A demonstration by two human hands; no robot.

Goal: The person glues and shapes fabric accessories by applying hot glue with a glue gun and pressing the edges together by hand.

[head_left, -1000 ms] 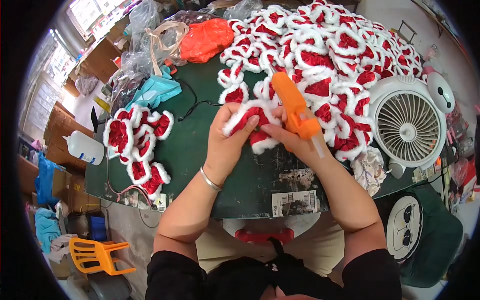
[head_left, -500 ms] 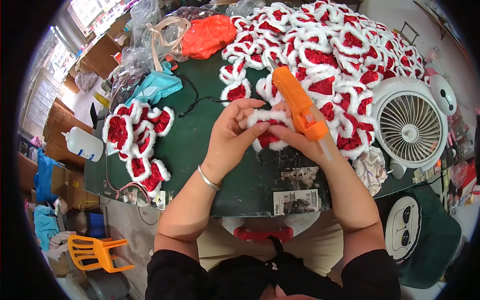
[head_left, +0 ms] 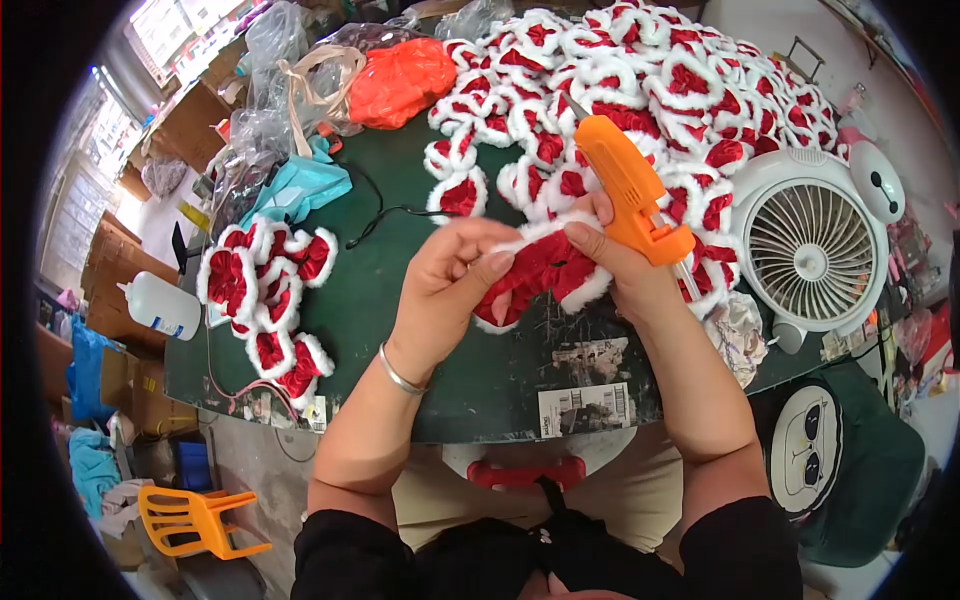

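A red cloth piece with white fluffy trim (head_left: 540, 268) is stretched between my two hands above the green table (head_left: 450, 385). My left hand (head_left: 450, 285) pinches its left end between thumb and fingers. At the other end, my right hand (head_left: 615, 260) grips the trim with its thumb on top. An orange glue gun (head_left: 632, 190) rests against my right hand, its tip pointing up and left over a large heap of similar red and white pieces (head_left: 690, 85). How the glue gun is held is partly hidden.
A smaller group of red and white pieces (head_left: 268, 300) lies on the left. A white fan (head_left: 810, 250) stands at the right. Behind are an orange-red bag (head_left: 400, 82), a blue bag (head_left: 305, 188) and a black cable (head_left: 385, 212). A white bottle (head_left: 160, 305) is far left.
The cloth piece has been turned and spread wider, showing more red. My right hand and the glue gun have shifted right. My left hand has closed onto the piece's left end.
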